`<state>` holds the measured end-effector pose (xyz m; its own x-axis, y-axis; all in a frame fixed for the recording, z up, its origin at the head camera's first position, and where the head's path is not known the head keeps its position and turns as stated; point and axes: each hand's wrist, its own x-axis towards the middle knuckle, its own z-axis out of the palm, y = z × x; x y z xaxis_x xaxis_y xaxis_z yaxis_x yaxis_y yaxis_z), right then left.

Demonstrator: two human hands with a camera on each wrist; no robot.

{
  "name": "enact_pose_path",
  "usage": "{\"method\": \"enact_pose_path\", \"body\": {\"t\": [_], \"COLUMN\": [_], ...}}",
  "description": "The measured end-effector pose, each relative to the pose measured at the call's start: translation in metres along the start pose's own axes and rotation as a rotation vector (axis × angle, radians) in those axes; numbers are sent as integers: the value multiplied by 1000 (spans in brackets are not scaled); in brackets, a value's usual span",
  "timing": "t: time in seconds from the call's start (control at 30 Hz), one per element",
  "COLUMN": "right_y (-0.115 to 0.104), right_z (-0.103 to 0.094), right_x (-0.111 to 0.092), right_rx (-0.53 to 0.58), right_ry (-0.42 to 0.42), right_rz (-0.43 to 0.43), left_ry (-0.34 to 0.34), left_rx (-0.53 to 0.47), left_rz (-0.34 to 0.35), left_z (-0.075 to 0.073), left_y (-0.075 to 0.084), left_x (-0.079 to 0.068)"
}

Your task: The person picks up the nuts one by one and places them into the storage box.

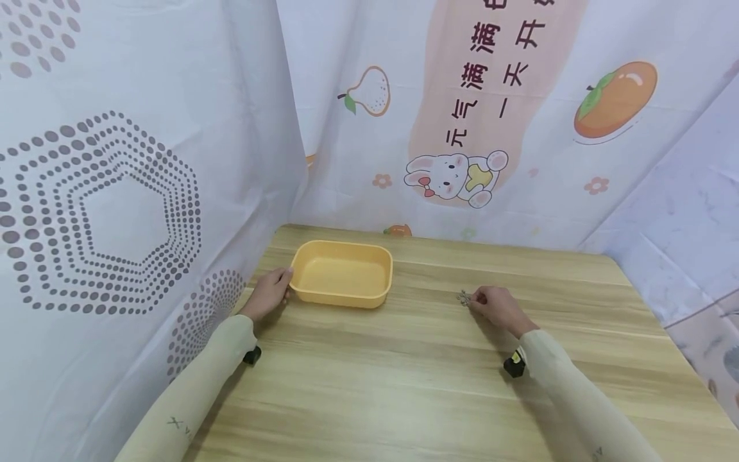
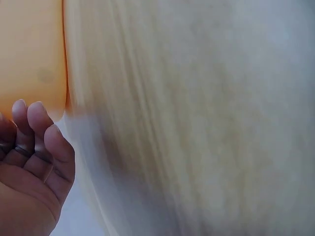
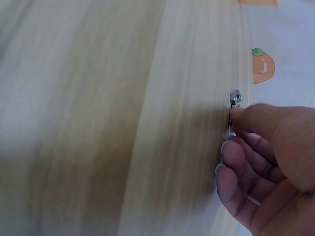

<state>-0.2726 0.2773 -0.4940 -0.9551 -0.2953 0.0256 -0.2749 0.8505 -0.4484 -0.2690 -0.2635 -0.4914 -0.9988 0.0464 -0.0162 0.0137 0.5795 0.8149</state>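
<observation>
A yellow plastic tray with rounded corners stands on the table's back left. My left hand holds its left rim, the thumb over the edge. In the left wrist view, curled fingers of the left hand overlap the tray's orange-lit side. Farther right lies a small cluster of metal nuts. My right hand is at its right side, thumb and fingertip pinching at the small metal pieces. Seen from the right wrist, a silver hex nut sits just beyond the right hand; the pinched piece is mostly hidden.
The wood-grain table extends under both hands. A white printed curtain hangs along its back edge, and another curtain with grey dots falls close along the left side, beside my left arm.
</observation>
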Motion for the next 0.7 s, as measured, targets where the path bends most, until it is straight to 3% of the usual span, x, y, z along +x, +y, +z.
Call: {"method": "enact_pose_path", "body": {"t": [0.27,0.7], "right_y": [-2,2], "right_z": [0,4], "right_x": [2,2], "right_rx": [-35,-23], "right_ry": [13,38], "right_rz": [-21,-21], "left_ry": [-8,-16], "left_rx": [-10,-7], "left_rz": [-18,19], "left_z": [-2,-7], "left_y": [-2,-3], "left_x": [2,4]}}
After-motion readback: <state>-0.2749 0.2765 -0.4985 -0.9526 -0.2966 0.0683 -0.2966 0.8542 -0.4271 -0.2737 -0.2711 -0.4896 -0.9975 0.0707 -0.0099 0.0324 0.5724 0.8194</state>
